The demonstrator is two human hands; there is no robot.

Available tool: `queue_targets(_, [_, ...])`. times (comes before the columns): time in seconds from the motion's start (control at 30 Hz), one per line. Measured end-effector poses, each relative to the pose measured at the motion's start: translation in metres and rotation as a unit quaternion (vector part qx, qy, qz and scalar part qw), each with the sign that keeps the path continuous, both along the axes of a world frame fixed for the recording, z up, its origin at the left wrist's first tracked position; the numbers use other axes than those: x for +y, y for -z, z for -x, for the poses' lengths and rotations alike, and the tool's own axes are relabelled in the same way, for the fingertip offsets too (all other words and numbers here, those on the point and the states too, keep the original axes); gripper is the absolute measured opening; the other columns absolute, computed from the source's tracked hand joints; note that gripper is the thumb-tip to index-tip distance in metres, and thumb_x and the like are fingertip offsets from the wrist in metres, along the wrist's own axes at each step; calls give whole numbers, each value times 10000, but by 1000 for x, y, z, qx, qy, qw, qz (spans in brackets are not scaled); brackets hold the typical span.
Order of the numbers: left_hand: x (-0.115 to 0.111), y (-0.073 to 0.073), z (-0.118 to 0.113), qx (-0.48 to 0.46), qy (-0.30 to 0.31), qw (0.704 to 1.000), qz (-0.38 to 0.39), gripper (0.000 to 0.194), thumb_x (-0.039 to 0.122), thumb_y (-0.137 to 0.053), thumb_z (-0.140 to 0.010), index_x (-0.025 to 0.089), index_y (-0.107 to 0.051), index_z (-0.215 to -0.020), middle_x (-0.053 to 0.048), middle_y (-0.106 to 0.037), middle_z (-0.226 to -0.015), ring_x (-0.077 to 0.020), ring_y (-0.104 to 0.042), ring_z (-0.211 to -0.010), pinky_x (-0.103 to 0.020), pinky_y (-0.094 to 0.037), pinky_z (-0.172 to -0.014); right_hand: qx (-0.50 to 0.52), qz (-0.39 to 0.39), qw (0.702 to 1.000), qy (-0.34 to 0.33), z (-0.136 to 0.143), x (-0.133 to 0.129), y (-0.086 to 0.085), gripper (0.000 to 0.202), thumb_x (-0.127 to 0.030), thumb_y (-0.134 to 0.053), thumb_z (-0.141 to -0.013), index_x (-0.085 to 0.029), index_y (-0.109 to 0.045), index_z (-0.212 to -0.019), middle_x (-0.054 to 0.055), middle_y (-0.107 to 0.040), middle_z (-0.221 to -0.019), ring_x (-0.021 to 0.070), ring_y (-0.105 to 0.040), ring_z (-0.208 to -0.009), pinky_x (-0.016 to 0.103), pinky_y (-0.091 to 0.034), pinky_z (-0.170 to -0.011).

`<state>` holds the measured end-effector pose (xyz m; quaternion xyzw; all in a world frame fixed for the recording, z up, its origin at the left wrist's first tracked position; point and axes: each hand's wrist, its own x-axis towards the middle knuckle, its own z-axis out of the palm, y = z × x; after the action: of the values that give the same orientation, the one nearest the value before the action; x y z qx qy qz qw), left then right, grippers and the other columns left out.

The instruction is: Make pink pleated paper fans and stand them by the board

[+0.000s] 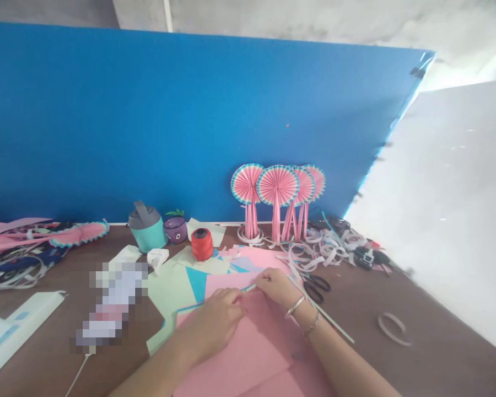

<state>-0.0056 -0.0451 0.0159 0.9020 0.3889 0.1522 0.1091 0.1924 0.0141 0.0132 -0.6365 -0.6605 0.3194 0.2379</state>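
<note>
A large sheet of pink paper (264, 342) with a narrow blue and pale strip along its far edge lies in front of me. My left hand (223, 317) rests on that sheet, its fingers bent and pressed together at the far edge. Beside it, my right hand (275, 286) pinches the same edge between thumb and fingers, and bracelets circle that wrist. Pale green paper (169, 289) and blue paper pieces (196, 282) lie beneath and beyond the pink sheet. Black-handled scissors (317, 288) lie just right of my right hand.
Pink pleated paper fans (278, 186) stand against the blue partition (149, 110). Left of them are a red spool (201, 244), a purple cup (175, 229) and a teal container (147, 229). Curled white strips (326, 248) heap at the right, and a white ring (393, 329) lies nearer.
</note>
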Motion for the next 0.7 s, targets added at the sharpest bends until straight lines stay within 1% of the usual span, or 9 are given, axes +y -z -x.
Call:
queue_targets(0.17, [3, 6, 1, -22, -4, 1000, 8, 302, 116, -455, -875, 261, -692, -992, -63, -583, -1145, -225, -534, -1036, -376, -450, -893, -8, -6, 1000, 6, 2, -1, 2, 249, -255, -551, -693, -160, -539, -463, -9, -518, -491, 123, -449, -551, 225, -308, -509])
queue_targets(0.3, [4, 9, 2, -30, -5, 999, 11, 300, 123, -459, -877, 271, -687, -1004, -54, -578, -1145, -221, -522, -1051, -382, -435, -915, -12, -17, 1000, 2, 3, -1, 5, 258, -255, -553, -692, -159, -529, -453, 18, -567, -539, 132, -474, -586, 226, -314, -525])
queue_targets(0.4, [3, 8, 1, -39, -7, 999, 13, 285, 122, -461, -876, 267, -681, -986, -45, -576, -1144, -214, -517, -1057, -380, -429, -926, -15, -24, 1000, 0, 3, -1, 6, 252, -254, -554, -692, -160, -544, -458, 25, -579, -542, 136, -484, -590, 228, -312, -528])
queue_targets(0.57, [3, 4, -1, -49, -1, 999, 13, 217, 137, -455, -885, 222, -638, -967, -56, -572, -1147, -210, -510, -1060, -373, -429, -939, -22, -37, 999, -3, 2, -1, 7, 241, -231, -563, -683, -163, -567, -452, 24, -572, -503, 140, -482, -575, 235, -300, -523])
queue_targets(0.7, [5, 5, -1, -51, 7, 999, 3, 216, 123, -448, -882, 212, -629, -958, -65, -580, -1127, -216, -515, -1052, -377, -434, -932, -37, -40, 998, -3, 2, -1, 6, 247, -222, -565, -690, -156, -560, -452, 25, -569, -505, 132, -468, -572, 230, -286, -518])
